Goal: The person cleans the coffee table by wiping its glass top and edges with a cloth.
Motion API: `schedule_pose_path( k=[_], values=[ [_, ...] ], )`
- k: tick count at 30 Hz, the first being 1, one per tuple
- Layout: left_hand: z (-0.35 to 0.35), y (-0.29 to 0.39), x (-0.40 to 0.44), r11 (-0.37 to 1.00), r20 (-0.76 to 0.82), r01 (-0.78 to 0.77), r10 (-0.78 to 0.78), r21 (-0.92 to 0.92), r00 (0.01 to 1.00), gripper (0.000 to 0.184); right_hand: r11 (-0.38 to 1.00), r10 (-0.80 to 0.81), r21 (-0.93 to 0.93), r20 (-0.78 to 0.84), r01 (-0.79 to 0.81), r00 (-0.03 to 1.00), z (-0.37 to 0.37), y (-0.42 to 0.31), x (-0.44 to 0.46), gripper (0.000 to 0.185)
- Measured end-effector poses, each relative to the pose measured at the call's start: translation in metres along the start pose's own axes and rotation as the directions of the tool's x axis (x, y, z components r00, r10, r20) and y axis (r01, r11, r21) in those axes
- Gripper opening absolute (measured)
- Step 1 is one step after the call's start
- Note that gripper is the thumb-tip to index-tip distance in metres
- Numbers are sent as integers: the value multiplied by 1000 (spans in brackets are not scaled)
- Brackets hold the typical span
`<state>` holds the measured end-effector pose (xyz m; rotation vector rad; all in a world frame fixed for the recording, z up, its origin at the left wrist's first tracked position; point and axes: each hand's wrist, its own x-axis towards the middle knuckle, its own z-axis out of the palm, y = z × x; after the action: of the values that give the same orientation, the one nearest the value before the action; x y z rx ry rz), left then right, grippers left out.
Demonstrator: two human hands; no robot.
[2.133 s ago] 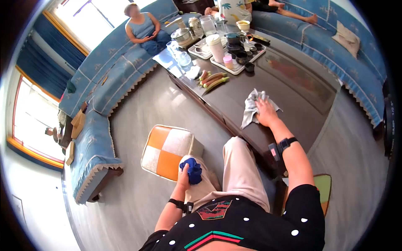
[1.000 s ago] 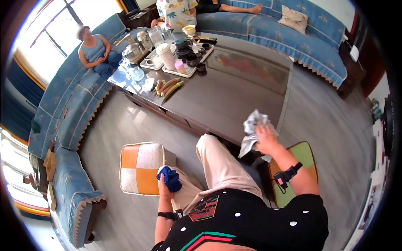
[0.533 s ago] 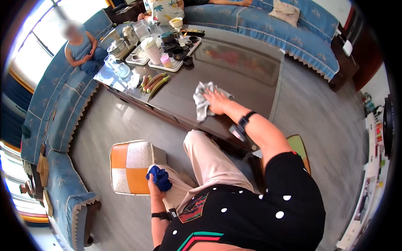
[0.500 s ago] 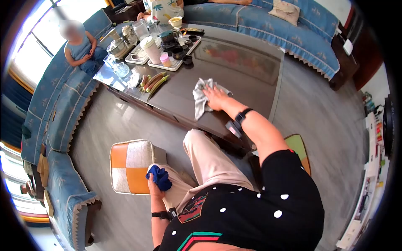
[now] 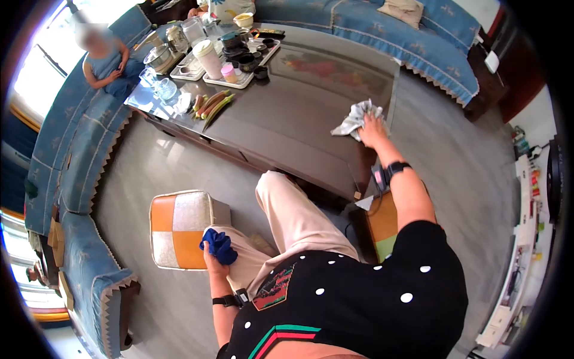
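Near the right end of the dark glass-topped coffee table (image 5: 281, 128), my right hand (image 5: 374, 131) presses a crumpled grey-white cloth (image 5: 353, 121) against the surface. Its fingers lie over the cloth's right part, and loose folds spread to the left. Down by my left thigh, my left hand (image 5: 213, 262) is closed around a bunched dark blue cloth (image 5: 219, 246). That cloth is away from the table, in front of a patchwork stool.
Okra-like pods (image 5: 212, 106) lie on the table's left part. Behind them are trays (image 5: 242, 82) with cups, a tall tumbler (image 5: 206, 58) and glassware. An orange-and-white stool (image 5: 182, 230) stands left, another stool (image 5: 382, 224) right. A person (image 5: 107, 66) sits on the blue sofa (image 5: 89, 143).
My right hand has slid the grey-white cloth across the tabletop to the right, toward the table's end. My left hand keeps hold of the blue cloth. The view has shifted slightly.
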<state>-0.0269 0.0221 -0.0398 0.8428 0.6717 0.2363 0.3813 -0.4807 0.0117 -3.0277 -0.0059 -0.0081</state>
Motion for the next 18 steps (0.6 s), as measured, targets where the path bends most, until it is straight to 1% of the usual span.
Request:
schedule_pose_path(
  k=[1,2,3,4,5,6,7,8,10,12,14,16,18],
  values=[
    [1,1,0,1000,3,14,-14,-1,1000,52,999,-41,-26,0,41,999,-4,-4,-28,73],
    [4,4,-2,1000,20,22,-22,-2,1000,52,997,-71,-23,62,73,996,-16,-15,-59,74],
    [8,6,-2,1000,37,29,-29,-5,999,51,985,-153,-70,77,158,985,-16,-21,-85,76],
    [9,5,0,999,36,40,-39,-7,999,51,978,-189,-60,148,200,971,-24,-34,-111,77],
    [10,5,1,1000,38,21,-22,21,999,51,960,-248,-74,224,270,943,-37,-50,-137,78],
    [11,5,2,999,39,1,-2,49,999,51,921,-356,-85,212,380,910,-19,-52,-153,77],
    [12,5,2,999,44,16,-18,30,999,51,925,-371,23,282,380,885,-39,-75,-174,77],
    [13,5,4,999,40,18,-19,28,999,51,889,-435,-16,279,457,856,-35,-86,-184,77],
    [8,4,8,1000,43,26,-26,12,999,49,847,-520,68,308,527,797,-48,-112,-187,76],
    [-1,1,13,999,46,38,-39,13,998,49,779,-621,99,259,619,740,-38,-130,-165,75],
    [-2,1,12,999,48,44,-44,10,998,48,748,-655,113,284,654,700,-35,-155,-132,73],
    [8,3,6,1000,-13,16,-16,26,1000,47,735,-669,109,281,669,688,-27,-182,-94,73],
    [1,0,8,1000,-32,21,-20,11,999,47,760,-633,74,308,645,710,-23,-210,-55,73]
  ],
)
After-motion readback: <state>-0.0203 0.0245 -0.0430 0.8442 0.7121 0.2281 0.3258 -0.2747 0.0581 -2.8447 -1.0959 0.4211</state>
